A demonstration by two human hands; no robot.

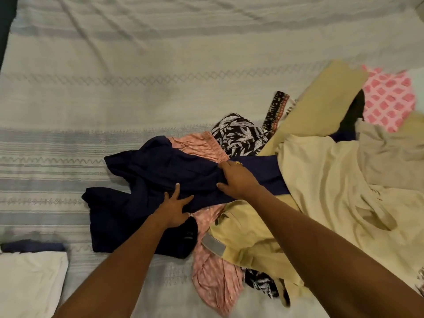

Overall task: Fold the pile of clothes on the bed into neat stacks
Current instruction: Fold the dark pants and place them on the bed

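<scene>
Navy garment (149,180), near bed (114,99) edge: our left hand (176,208) presses flat, right hand (237,180) grips, seemingly freeing it from pile (321,180).

Pale striped bed (137,65) under jumbled clothes pile (321,180), white cloth (29,278) near-left.
</scene>
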